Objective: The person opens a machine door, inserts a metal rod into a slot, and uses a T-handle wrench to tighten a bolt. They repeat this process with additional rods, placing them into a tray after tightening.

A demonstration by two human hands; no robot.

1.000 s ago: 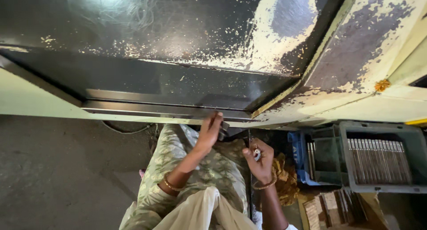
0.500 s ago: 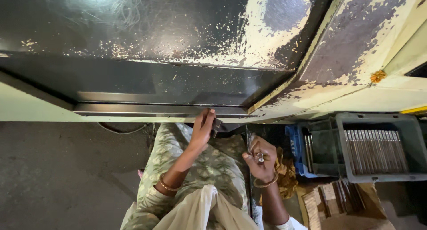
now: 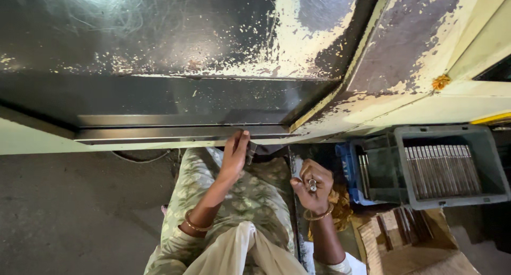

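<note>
A large dark metal panel (image 3: 175, 35) with flaking cream paint fills the upper half of the frame, and a bright steel rail (image 3: 159, 134) runs along its lower edge in the middle left. At the right, a grey plastic crate (image 3: 481, 163) holds a row of thin metal strips (image 3: 439, 171) standing side by side. A blue crate (image 3: 348, 171) sits just beside it on the left. Below them, at the lower right, lies a flattened brown cardboard box (image 3: 410, 253) with some dark pieces on it. The grey floor (image 3: 69, 216) takes the lower left.

The person's lap, covered with green patterned cloth (image 3: 250, 200), is in the lower centre, directly under the rail.

The left hand (image 3: 235, 157) reaches up to the rail, fingers closed narrowly around a small dark metal piece (image 3: 251, 151) that touches the rail's underside (its exact shape I cannot tell). The right hand (image 3: 314, 185) is curled into a loose fist at centre right, holding a small shiny bolt-like part (image 3: 312, 185) between thumb and fingers, well apart from the rail.
</note>
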